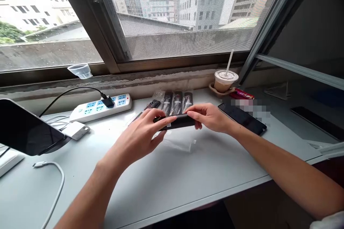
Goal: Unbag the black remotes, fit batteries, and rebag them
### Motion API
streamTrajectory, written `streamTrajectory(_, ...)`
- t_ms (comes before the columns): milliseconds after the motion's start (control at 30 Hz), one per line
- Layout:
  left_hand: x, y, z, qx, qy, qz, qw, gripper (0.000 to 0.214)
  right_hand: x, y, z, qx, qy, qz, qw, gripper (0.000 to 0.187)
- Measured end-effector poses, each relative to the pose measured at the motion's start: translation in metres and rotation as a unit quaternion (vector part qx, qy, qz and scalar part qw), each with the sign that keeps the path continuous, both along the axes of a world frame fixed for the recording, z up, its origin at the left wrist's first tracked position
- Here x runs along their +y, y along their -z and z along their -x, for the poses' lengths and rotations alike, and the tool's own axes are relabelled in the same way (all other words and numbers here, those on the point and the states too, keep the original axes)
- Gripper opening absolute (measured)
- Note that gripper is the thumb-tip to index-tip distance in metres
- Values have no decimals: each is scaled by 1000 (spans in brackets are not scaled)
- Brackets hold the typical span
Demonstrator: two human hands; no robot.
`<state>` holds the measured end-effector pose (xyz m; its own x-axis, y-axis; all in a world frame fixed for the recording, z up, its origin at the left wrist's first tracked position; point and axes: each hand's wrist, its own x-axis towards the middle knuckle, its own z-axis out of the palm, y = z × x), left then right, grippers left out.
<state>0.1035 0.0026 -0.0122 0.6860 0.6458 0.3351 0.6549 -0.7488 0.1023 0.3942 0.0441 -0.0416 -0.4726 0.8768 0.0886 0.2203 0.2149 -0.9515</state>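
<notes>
Both hands hold a long black device [183, 121], shaped like a remote control, level above the desk. My left hand [146, 127] is closed around its left end, thumb below and fingers along the top edge. My right hand [208, 117] pinches the right end between thumb and fingers. A small white label shows near the left fingers; they hide the rest of that end. Beneath the device lies a clear plastic bag [178, 141]. Just behind, several similar black devices [176, 103] lie side by side in clear wrapping, with another black item [152, 105] to their left.
A white power strip [100, 107] with a black plug and cable stands at the back left, near a tilted dark screen [24, 128] and a white cable [60, 179]. To the right are a drink cup with a straw [225, 80], a dark tablet [244, 118] and a metal frame [301, 66].
</notes>
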Motion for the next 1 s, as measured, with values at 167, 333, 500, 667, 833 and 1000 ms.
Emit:
streamTrajectory(167,-2,2,-5,-6,4,0,1000,57,-4,1,5,0,10,-27,1000,26)
streamTrajectory(333,-1,6,-12,-21,39,-49,998,54,-7,6,9,-40,-7,-107,993,24)
streamTrajectory(500,-1,9,-15,-27,57,-91,994,51,-8,10,11,-37,2,-150,988,26)
streamTrajectory(667,3,13,-17,-34,65,-88,993,52,-8,10,10,-38,-10,-130,991,33)
streamTrajectory(833,1,7,-23,-128,69,-188,971,44,2,4,4,76,4,22,997,35)
streamTrajectory(1000,-7,-1,-22,-73,90,-117,986,44,17,2,-6,276,112,130,946,30)
